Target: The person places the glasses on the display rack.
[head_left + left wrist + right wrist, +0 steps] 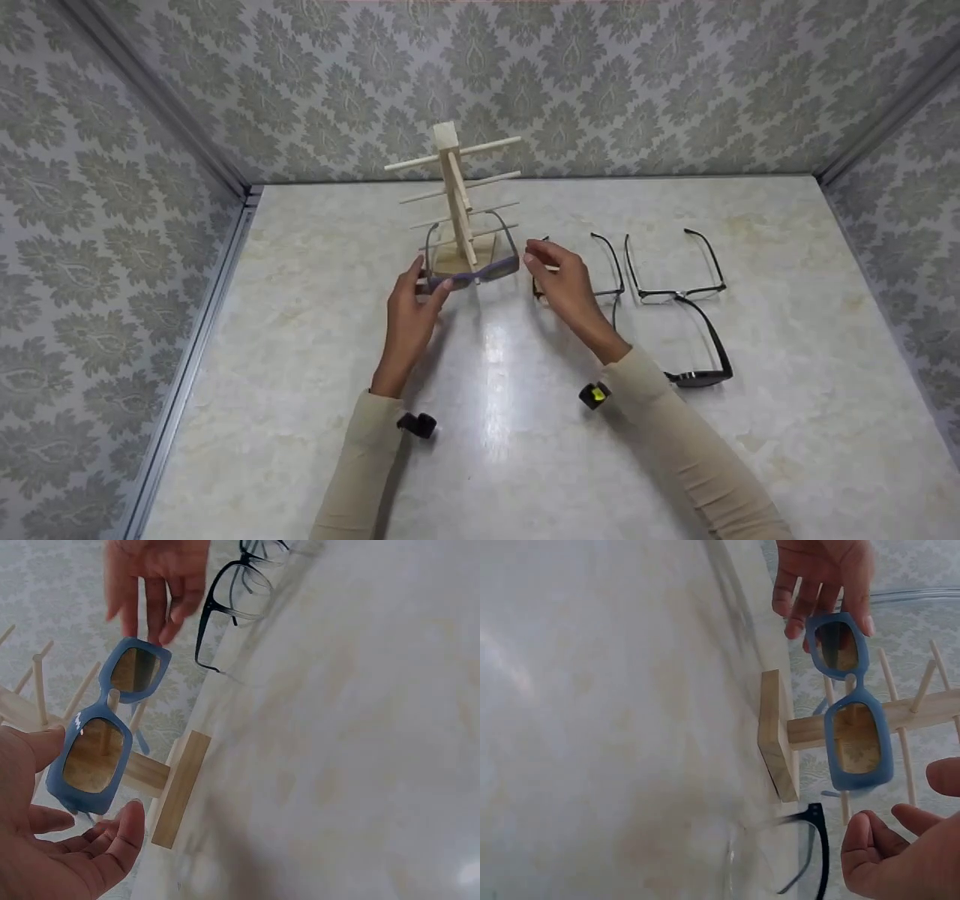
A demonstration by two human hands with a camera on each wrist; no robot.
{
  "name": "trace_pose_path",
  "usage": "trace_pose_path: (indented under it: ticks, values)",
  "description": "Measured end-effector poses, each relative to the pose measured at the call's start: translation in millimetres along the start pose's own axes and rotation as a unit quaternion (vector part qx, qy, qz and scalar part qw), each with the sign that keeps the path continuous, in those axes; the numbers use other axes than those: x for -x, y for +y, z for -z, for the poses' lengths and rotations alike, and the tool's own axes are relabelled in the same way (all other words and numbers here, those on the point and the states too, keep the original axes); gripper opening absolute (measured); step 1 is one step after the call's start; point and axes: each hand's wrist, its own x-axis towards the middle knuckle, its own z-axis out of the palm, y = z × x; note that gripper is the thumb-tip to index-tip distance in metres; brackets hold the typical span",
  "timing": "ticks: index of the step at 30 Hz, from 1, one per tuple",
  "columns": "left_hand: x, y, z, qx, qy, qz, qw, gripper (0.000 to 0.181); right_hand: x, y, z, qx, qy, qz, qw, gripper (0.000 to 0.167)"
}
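Blue-framed sunglasses point(112, 706) with brown lenses sit on the lowest front peg of a wooden display stand point(455, 187), the peg's end showing at the nose bridge. Their temples reach back on both sides of the post. My left hand point(412, 304) is at the left lens, its thumb touching the frame's edge. In the left wrist view, the other fingers of that hand curve loosely beside the frame, a gap between. My right hand point(564, 283) hovers just off the other end of the sunglasses, fingers loosely bent, holding nothing.
Right of the stand lie clear-lens glasses point(622, 270), partly behind my right hand, and another dark-framed pair point(718, 262). Black sunglasses point(703, 379) lie nearer, partly hidden by the right forearm. Bare wooden pegs point(491, 145) stick out above. Patterned walls point(487, 75) enclose the table.
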Motion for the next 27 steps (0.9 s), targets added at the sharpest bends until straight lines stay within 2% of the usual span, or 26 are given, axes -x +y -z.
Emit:
trace_pose_path:
  ticks: [6, 9, 13, 16, 21, 27]
  values:
    - [24.1, -1.6, 8.2, -0.012, 0.018, -0.022, 0.9995, 0.064, 24.7, -7, 28, 0.01, -0.002, 0.022, 0.9997, 0.035]
    - [34.3, -0.3, 10.4, -0.008, 0.025, -0.022, 0.9994, 0.065, 35.5, -8, 39, 0.008, -0.007, 0.021, 0.9997, 0.035]
    - [46.3, 2.6, 12.4, 0.001, 0.063, -0.014, 0.9979, 0.063, 47.5, -8, 51, -0.007, -0.018, 0.021, 0.9996, 0.037]
    - [53.7, 4.9, 13.0, 0.006, 0.084, -0.016, 0.9964, 0.05, 54.0, -6, 60, -0.021, -0.018, 0.021, 0.9994, 0.037]
    - [61.2, 11.7, 5.2, 0.004, 0.072, -0.05, 0.9962, 0.028, 59.5, 2, 78, -0.011, -0.005, 0.021, 0.9997, 0.038]
    - [59.7, 25.6, -20.0, 0.019, 0.037, -0.101, 0.994, 0.023, 66.0, 9, 107, -0.022, 0.024, 0.017, 0.9993, 0.039]
